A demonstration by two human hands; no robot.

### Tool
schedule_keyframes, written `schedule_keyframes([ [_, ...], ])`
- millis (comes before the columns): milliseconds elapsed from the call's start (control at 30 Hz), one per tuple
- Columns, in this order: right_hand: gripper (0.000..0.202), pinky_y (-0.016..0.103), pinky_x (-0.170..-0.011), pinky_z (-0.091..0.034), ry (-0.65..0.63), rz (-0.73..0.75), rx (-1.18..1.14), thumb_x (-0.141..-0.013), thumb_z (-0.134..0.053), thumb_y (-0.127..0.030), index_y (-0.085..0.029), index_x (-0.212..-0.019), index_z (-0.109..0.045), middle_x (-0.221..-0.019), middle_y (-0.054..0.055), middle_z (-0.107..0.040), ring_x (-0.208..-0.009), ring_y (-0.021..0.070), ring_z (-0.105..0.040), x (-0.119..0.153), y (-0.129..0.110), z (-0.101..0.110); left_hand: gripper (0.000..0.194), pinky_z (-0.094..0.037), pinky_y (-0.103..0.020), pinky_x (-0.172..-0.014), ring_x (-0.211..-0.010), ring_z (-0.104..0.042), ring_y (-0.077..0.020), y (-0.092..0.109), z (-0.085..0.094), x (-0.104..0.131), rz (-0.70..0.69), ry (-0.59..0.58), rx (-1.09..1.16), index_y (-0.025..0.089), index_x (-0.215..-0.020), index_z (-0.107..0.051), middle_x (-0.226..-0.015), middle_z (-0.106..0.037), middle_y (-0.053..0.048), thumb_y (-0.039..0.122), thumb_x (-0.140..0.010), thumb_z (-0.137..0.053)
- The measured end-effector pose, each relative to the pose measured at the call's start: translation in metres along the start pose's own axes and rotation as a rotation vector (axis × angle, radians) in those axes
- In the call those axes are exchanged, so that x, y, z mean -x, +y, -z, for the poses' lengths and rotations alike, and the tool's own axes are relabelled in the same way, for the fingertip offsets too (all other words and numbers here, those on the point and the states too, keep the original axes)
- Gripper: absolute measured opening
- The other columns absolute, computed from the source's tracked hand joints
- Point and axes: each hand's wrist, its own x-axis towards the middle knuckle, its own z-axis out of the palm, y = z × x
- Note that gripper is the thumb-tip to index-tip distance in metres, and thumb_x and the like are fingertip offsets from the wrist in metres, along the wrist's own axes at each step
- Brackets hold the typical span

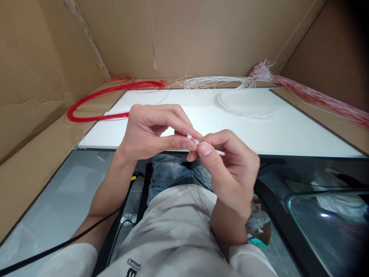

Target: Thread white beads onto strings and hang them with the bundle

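Observation:
In the head view my left hand (157, 132) and my right hand (230, 165) meet above the table's front edge, fingertips almost touching. Between the thumb and fingers of my left hand is a small white plastic piece (189, 136), which looks like a connector. My right hand, also closed in a pinch, grips a slim white piece (220, 153) whose end shows beside the thumb. Whether the two white bits are joined is hidden by the fingers. Thin red wires (198, 194) and a white wire (206, 183) hang below my hands over the shirt.
On the white tabletop (173, 98) lie a bundle of red wires (77, 111) at left and loose white wires (230, 102) behind. A red-and-white wire bundle (317, 98) lies at right. Cardboard walls (216, 38) enclose the back and sides. A black cable (86, 232) crosses my left forearm.

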Motion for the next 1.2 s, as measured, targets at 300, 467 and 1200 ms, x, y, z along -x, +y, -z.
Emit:
schedule_keyframes([
  [300, 0.012, 0.022, -0.046, -0.041, 0.01, -0.001, -0.063, -0.1, -0.071, -0.025, -0.023, -0.088, -0.071, -0.071, -0.004, -0.072, -0.052, 0.0066, -0.054, 0.001, -0.003, 0.0, 0.004, -0.061, -0.026, -0.064, -0.072, -0.075, -0.0125, 0.007, 0.002, -0.002, -0.048, -0.052, 0.093, 0.028, -0.086, -0.083, -0.08, -0.079, 0.0, 0.031, -0.087, -0.086],
  [467, 0.013, 0.022, -0.049, -0.042, 0.002, 0.001, -0.014, -0.1, -0.072, -0.024, -0.023, -0.086, -0.071, -0.071, -0.005, -0.071, -0.054, 0.0072, -0.053, 0.001, -0.004, 0.001, 0.009, -0.06, -0.025, -0.066, -0.072, -0.074, -0.012, 0.006, 0.003, 0.0, -0.048, -0.076, 0.133, 0.029, -0.092, -0.084, -0.082, -0.08, 0.0, 0.023, -0.085, -0.087],
  [1200, 0.024, 0.022, -0.05, -0.039, 0.044, -0.11, -0.19, -0.098, -0.074, -0.039, -0.02, -0.084, -0.068, -0.068, -0.004, -0.068, -0.048, 0.0058, -0.04, -0.023, 0.037, -0.011, 0.021, -0.049, -0.026, -0.07, -0.078, -0.071, -0.0164, -0.048, 0.041, 0.001, 0.519, -0.385, -0.583, 0.017, -0.106, -0.083, -0.091, -0.082, -0.004, 0.022, -0.086, -0.076],
])
